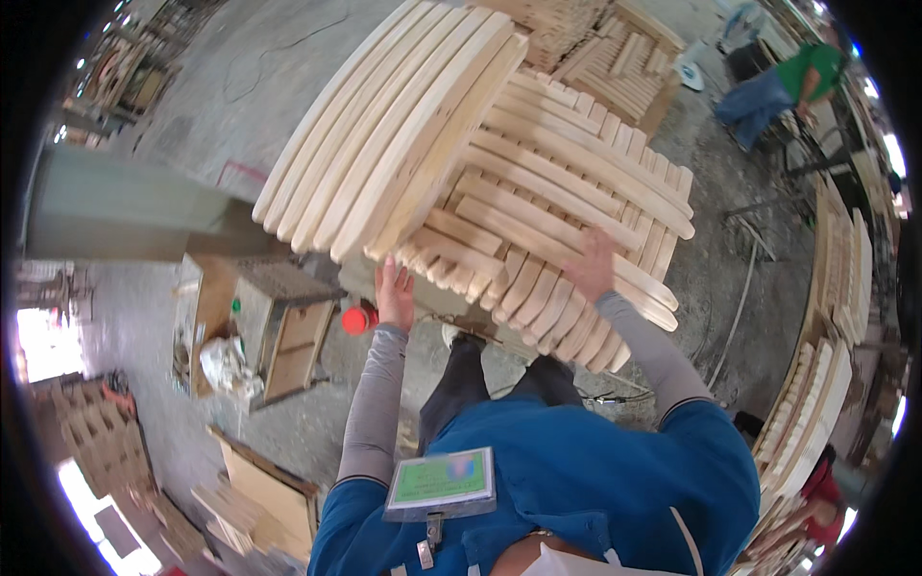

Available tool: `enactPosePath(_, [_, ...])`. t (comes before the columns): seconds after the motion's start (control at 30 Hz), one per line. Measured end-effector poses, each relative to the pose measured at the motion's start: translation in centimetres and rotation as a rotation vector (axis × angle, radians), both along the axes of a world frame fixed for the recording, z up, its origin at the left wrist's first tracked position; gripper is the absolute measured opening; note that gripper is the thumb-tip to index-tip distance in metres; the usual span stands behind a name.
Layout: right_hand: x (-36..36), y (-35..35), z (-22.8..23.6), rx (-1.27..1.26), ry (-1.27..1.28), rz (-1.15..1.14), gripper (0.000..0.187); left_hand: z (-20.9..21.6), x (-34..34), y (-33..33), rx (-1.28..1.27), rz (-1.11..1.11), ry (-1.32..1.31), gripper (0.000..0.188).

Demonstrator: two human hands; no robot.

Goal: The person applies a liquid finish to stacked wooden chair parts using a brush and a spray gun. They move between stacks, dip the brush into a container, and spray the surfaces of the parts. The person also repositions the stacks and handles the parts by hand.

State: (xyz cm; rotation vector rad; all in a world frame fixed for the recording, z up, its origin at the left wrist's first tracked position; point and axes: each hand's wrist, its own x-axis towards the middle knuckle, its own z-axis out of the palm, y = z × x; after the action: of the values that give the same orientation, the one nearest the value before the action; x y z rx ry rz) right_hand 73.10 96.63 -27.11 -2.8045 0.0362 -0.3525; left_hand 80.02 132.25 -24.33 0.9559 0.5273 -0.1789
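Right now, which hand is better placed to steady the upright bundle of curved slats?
Probably the left hand: it is under the upright curved-slat bundle. The right hand lies flat on the crossed slat stack.

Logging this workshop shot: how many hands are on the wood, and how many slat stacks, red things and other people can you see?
Hands on the wood: 2, left hand and right hand
Slat stacks at the hands: 2, tilted bundle and crossed stack
Red cap: 1
Other people: 1, person in green
Total: 6
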Motion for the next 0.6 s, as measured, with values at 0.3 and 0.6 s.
enactPosePath(0.3, [21.2,21.0,3.1,1.453,0.171,-0.296,0.086,-3.0,9.2,1.0,-0.328,-0.067,0.158,0.044])
enactPosePath(0.6, [24.4,20.0,1.5,1.941,0.017,-0.447,0.075,-0.7,7.7,-1.6,-0.187,-0.271,0.124,0.035])
